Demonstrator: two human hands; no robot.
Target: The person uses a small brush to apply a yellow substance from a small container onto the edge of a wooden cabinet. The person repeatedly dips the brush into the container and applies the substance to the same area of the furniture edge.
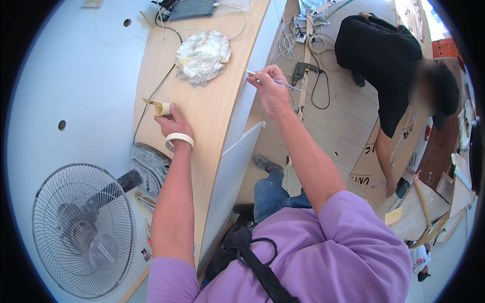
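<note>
My left hand (175, 123) holds a small pale cup (163, 109) above the wooden countertop (204, 113); a flat blade-like tool (150, 102) sticks out of the cup's mouth. A roll of masking tape (190, 140) hangs round my left wrist like a bracelet. Past the counter's right edge, my right hand (271, 83) grips a thin brush (290, 86), its pale tip pointing left towards the counter. A crumpled, stained white cloth or plastic bundle (203, 57) lies on the counter between and beyond my hands.
A standing fan (85, 231) is at lower left. Cables and a dark flat device (192, 9) lie at the counter's far end. A power drill (302, 72) and coiled cables are on the floor. At right a person in black (382, 53) bends over printed cardboard (379, 163).
</note>
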